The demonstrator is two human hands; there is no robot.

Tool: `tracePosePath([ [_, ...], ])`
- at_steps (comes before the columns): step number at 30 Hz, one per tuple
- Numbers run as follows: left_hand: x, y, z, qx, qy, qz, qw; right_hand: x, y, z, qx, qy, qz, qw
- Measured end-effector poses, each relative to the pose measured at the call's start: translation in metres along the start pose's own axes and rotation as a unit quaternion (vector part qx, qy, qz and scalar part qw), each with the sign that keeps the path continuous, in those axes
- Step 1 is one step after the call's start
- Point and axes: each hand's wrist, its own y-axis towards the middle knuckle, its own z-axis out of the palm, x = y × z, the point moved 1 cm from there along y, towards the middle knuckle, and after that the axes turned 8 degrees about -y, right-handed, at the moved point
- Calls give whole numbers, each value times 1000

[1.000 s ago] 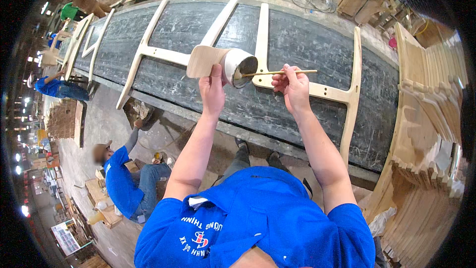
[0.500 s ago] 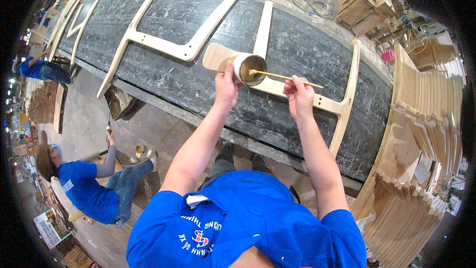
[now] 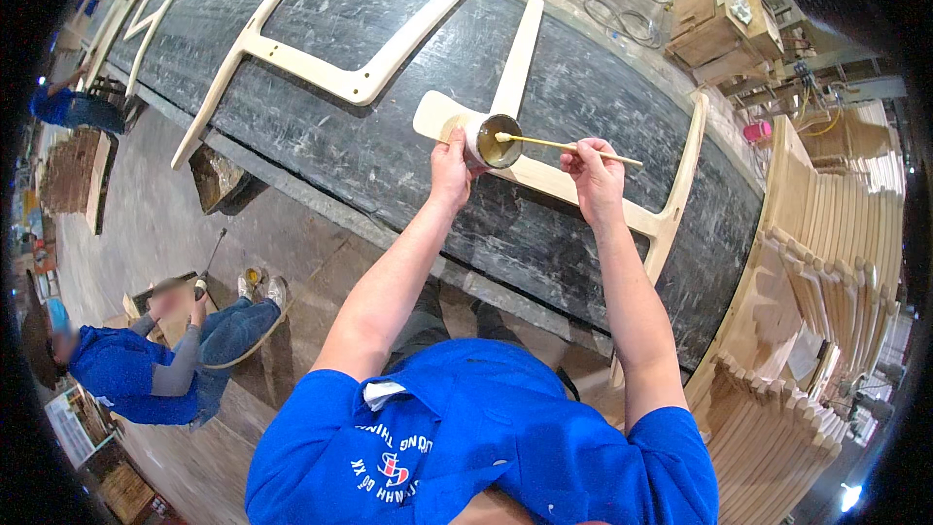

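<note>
A small cup point(image 3: 491, 139) is clasped in the left hand point(image 3: 449, 167) above the wooden frame point(image 3: 544, 180) on the table point(image 3: 389, 165), while a thin stick point(image 3: 569, 146), pinched in the right hand point(image 3: 595, 173), is dipped into it, so loading glue is judged the step, and a steady lift to the frame is called for.

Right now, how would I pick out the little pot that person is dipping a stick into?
Find the long dark workbench with pale wooden frames lying on it. Above the nearest frame, the left hand grips a small round cup, tilted towards the person, with brownish liquid inside. It is the only container on the bench, and the thin stick in the right hand reaches into it.
</note>
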Motion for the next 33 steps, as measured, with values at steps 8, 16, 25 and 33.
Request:
tracePosePath([
  [8,3,-9,2,9,-52,12,999,-29,2,-8,-111,54,124,985],
  [16,-29,-22,-77,-99,-26,52,993,2,7,15,58,-388,-139,909],
  [25,-36,-54,-122,-111,-52,78,989,-17,13,28,126,-498,-218,830],
  [33,-38,-63,-127,-106,-52,82,990,-27,22,36,150,-582,-208,772],
])
